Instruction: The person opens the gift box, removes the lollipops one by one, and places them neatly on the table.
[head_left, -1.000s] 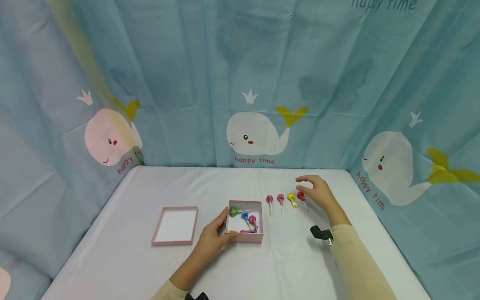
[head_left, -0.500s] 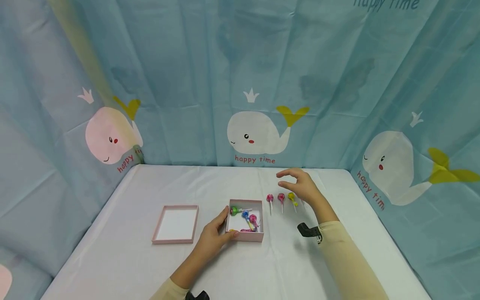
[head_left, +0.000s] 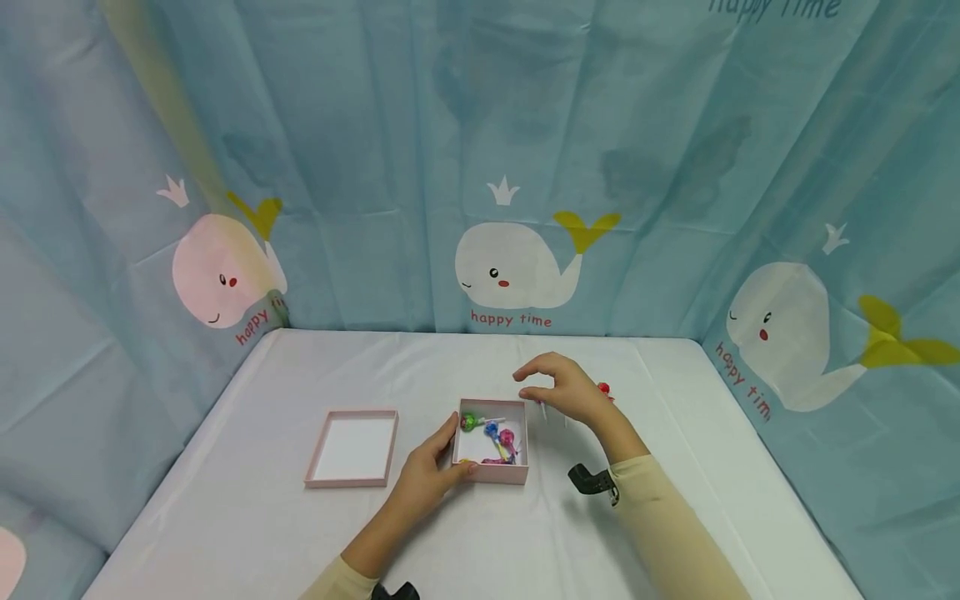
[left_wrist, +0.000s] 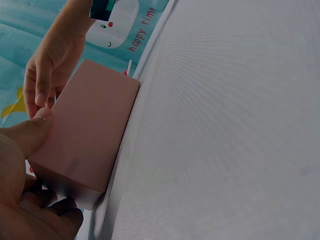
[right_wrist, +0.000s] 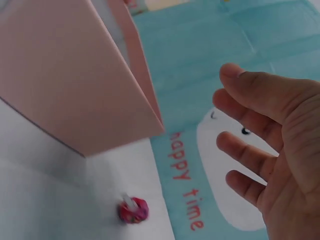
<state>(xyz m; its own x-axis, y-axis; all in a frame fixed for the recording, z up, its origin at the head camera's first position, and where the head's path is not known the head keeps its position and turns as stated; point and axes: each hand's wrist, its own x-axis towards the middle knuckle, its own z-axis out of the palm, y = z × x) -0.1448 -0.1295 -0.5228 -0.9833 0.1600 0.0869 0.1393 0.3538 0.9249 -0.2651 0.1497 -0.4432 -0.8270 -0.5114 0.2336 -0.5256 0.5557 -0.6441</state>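
Observation:
My left hand (head_left: 423, 475) grips the open pink box (head_left: 501, 474) at its left side, the thumb on the front rim. Inside lie several wrapped lollipops, among them a green one (head_left: 468, 422), a blue one (head_left: 492, 429) and a pink one (head_left: 507, 438). Over the box's back right corner hovers my right hand (head_left: 566, 390), fingers apart and holding nothing. It hides most of the lollipop row on the table; a red lollipop (head_left: 604, 388) shows past the wrist. In the right wrist view a pink lollipop (right_wrist: 133, 210) lies beside the box.
To the left of the box, a shallow pink lid (head_left: 347, 482) lies with its white inside up. A white cloth covers the table (head_left: 247, 500). Blue curtains (head_left: 360, 208) with whale prints stand behind and at both sides.
My right hand has moved left from above the red lollipop, across the row, to the box's back right corner. The left hand and box have stayed in place.

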